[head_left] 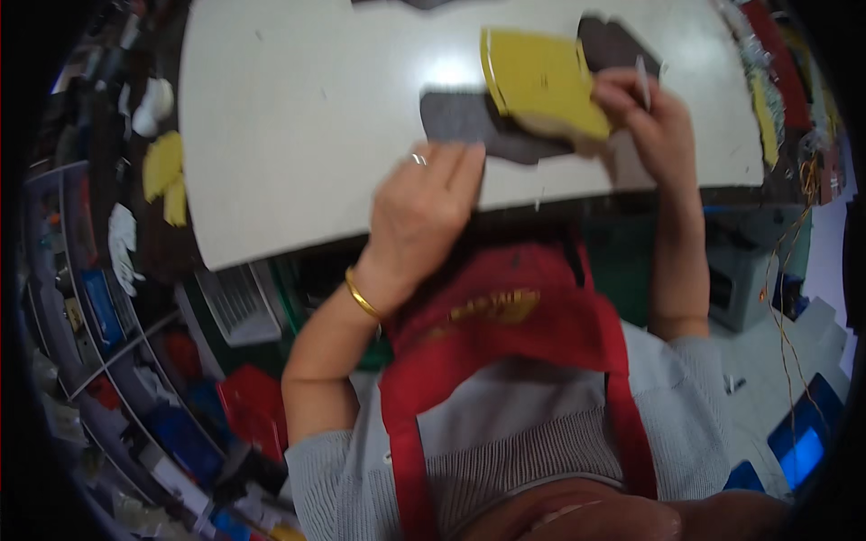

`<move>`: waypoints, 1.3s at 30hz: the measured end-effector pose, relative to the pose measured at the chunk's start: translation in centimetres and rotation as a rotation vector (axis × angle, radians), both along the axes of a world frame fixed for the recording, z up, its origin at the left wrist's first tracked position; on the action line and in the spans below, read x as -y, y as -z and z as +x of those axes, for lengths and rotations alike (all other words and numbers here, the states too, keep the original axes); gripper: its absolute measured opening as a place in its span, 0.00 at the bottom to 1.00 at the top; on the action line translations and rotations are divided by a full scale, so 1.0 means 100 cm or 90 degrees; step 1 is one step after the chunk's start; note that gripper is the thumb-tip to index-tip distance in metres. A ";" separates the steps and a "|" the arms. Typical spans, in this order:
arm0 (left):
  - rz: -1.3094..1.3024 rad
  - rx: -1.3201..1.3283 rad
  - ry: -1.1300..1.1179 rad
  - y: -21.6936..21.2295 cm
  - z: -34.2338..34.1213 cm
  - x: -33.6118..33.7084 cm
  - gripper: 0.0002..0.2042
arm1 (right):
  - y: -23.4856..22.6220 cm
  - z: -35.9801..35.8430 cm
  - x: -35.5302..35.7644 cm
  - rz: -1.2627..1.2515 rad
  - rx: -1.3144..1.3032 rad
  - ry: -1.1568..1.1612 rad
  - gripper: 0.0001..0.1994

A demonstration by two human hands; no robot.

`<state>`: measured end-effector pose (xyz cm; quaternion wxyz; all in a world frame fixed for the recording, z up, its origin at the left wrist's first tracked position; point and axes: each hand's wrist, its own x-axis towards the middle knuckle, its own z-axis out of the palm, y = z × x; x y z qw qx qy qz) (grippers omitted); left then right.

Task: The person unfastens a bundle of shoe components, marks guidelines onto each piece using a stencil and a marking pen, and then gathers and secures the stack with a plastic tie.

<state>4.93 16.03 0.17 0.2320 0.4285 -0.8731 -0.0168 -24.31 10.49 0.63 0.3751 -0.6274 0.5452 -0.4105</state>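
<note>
My left hand (422, 206), wearing a ring and a gold bangle, is closed with its fingertips on the near edge of a dark grey flat cut piece (456, 117). This piece lies on the white tabletop. Pinched in my right hand (651, 117) is the edge of a yellow flat pattern piece (541, 77), tilted and partly over the dark piece. A slim white pen-like stick (642, 83) points up from between the same hand's fingers. Another dark cut piece (615, 43) lies behind the right hand, partly hidden by the yellow one.
The white table (298, 135) spreads before me, with a dark piece (424, 3) at its far edge. Yellow scraps (164, 176) sit beyond its left side. Shelves (99, 352) with mixed goods and a red container (253, 410) are at lower left. Thin cords (774, 288) hang at right.
</note>
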 end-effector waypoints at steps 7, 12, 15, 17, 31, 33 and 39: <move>-0.040 -0.157 -0.017 0.037 -0.002 0.012 0.15 | 0.015 0.036 0.005 0.158 -0.040 -0.074 0.09; -0.056 -0.142 -0.035 0.043 0.001 0.005 0.12 | 0.015 0.056 -0.016 0.157 -0.133 -0.082 0.10; -0.057 -0.132 -0.034 0.043 0.003 0.004 0.12 | 0.020 0.060 -0.022 0.122 -0.161 -0.090 0.10; -0.054 -0.143 -0.032 0.040 0.001 0.007 0.12 | 0.021 0.057 -0.019 0.108 -0.168 -0.098 0.11; -0.131 0.173 0.022 0.028 -0.009 0.023 0.18 | -0.003 0.019 -0.012 0.131 -0.239 -0.102 0.11; -0.128 0.191 0.034 0.027 -0.011 0.022 0.18 | -0.003 0.021 -0.017 0.128 -0.261 -0.076 0.10; -0.117 0.247 0.066 0.011 -0.019 0.017 0.21 | 0.002 0.021 -0.027 0.026 -0.395 -0.095 0.11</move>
